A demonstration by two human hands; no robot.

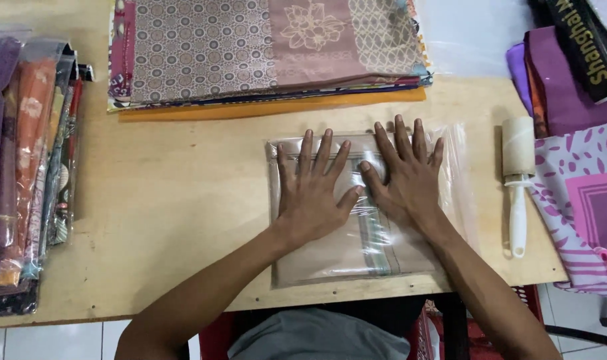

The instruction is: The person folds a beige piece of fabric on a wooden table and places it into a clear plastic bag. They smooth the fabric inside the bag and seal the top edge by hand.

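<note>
A folded beige cloth with a green striped band lies inside a clear plastic bag point(357, 250) on the wooden table point(183, 200). My left hand point(313, 193) lies flat on the bag's left half, fingers spread and pointing away from me. Pressed flat on the upper right part of the bag is my right hand point(403, 177), fingers also spread. The two thumbs nearly touch in the middle. Neither hand grips anything. The bag's open flap point(453, 173) sticks out to the right.
A stack of patterned fabrics point(263, 53) lies at the back. Bagged cloths point(30, 167) stand in a row at the left. A white lint roller point(518, 180) lies right of the bag, beside purple and pink fabrics point(583, 193).
</note>
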